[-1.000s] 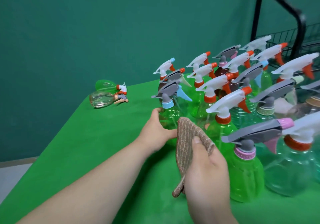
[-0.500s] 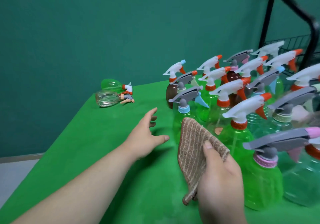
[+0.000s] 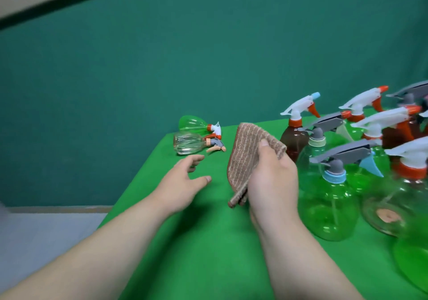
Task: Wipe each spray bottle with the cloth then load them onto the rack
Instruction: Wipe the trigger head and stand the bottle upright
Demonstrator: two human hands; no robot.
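One folded brown striped cloth [image 3: 245, 153] is gripped in the right hand [image 3: 272, 179], thumb pressed on its front and the fingers curled behind, so that it stands nearly upright above the green table [image 3: 208, 241]. At about 8 o'clock from the cloth the left hand [image 3: 183, 184] hovers low with fingers spread and relaxed, holding nothing.

Past its fingertips, at 10 o'clock from the cloth, a clear bottle [image 3: 187, 143] lies on its side at the table's far corner, and a green bottle [image 3: 192, 123] lies just behind it, apparently touching.

At 3 o'clock a blue-collared bottle [image 3: 326, 209] stands upright just beside the right hand. A brown bottle [image 3: 293, 140] stands at 2 o'clock behind the cloth. More upright bottles [image 3: 379, 119] crowd toward the right edge; blur there hides their number.
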